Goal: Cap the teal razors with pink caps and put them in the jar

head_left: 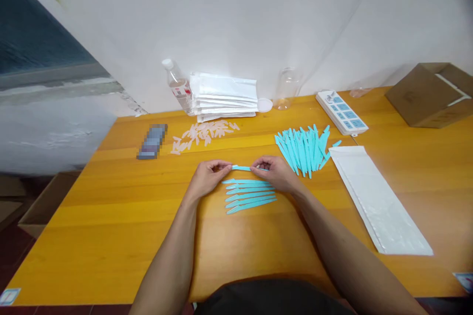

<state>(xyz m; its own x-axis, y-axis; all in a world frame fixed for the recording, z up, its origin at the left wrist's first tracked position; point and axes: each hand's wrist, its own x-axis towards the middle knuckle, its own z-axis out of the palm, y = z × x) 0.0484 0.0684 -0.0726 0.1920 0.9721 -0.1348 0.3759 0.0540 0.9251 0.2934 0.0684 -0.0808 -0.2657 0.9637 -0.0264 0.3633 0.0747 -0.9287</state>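
1. Between your hands, over the bench, a slim turquoise stick lies crosswise: your left grip pinches its left end, your right grip holds its right part.
2. Your fingers cover much of both ends; a whitish patch, hard to make out, shows by the left fingertips.
3. Just nearer you, a row of similar sticks lies flat, tapered.
4. Farther right, a heap of sticks hides many beneath.
5. Far left, a dark object is pixelated.

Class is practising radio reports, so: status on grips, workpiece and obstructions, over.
Left grip closed on one end of a turquoise stick; right grip closed farther along. Row of similar sticks nearer the body. No obstruction visible.
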